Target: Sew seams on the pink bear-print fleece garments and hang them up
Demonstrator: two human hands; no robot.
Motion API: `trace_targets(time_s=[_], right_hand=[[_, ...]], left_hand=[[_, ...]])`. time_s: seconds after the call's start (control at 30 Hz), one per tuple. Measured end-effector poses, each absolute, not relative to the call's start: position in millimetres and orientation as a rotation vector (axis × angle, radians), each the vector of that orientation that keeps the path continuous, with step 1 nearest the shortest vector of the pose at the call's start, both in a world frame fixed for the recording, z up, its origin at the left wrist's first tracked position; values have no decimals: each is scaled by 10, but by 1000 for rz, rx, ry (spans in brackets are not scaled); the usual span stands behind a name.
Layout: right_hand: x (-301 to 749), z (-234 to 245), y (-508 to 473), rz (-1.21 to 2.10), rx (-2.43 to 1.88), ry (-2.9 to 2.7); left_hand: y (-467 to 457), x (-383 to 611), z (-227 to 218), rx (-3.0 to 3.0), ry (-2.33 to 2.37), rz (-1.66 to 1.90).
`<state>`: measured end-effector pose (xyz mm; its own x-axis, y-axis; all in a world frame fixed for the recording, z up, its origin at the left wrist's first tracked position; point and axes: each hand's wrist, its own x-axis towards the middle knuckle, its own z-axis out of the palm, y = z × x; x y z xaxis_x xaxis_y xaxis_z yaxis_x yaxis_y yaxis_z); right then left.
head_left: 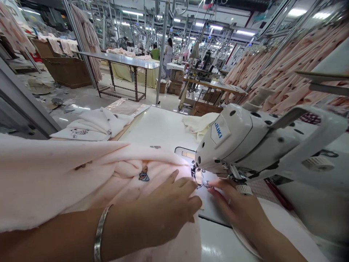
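Note:
A large pale pink fleecy fabric (109,182) with small bear prints spreads from the left up to the needle area of a white JUKI sewing machine (234,127). My left hand (174,200), below a silver bangle, rests on this fabric just left of the presser foot (193,171). Its thumb and forefinger are bent together on the cloth, while an outer finger stretches out. On the machine's right side, my right hand (234,203) pinches the edge of a small printed fabric piece (200,177) by the foot. The fingertips partly hide that edge.
Folded white printed fabric (95,123) lies at the table's left, cream cloth (201,123) behind the machine head. A metal post (162,54) and a long table (125,60) stand beyond. Pink garments (272,62) hang at right. Two people are in the background.

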<state>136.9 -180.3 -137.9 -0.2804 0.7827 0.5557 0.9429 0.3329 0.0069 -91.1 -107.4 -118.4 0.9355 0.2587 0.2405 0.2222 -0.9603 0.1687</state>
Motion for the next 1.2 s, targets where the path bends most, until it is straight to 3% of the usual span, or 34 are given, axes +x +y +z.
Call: trace_targets(time_s=[0.13, 0.27, 0.7, 1.0, 1.2], right_hand=[[1073, -1241, -1991, -171, -1043, -2487], [937, -1250, -1998, -8, -1075, -2509], [1154, -1443, -1765, -223, -1490, -2287], [1107, -1386, -1830, -314, -1341, -2334], [1150, -1349, -1891, -432, -1249, -2486]], left_hand=[[-1044, -956, -1202, 2916, 178, 328], [-865, -951, -1275, 2919, 119, 362], [-284, -632, -1294, 2862, 102, 547], [-415, -663, -1147, 2903, 445, 437], [-353, -625, -1283, 2885, 651, 498]])
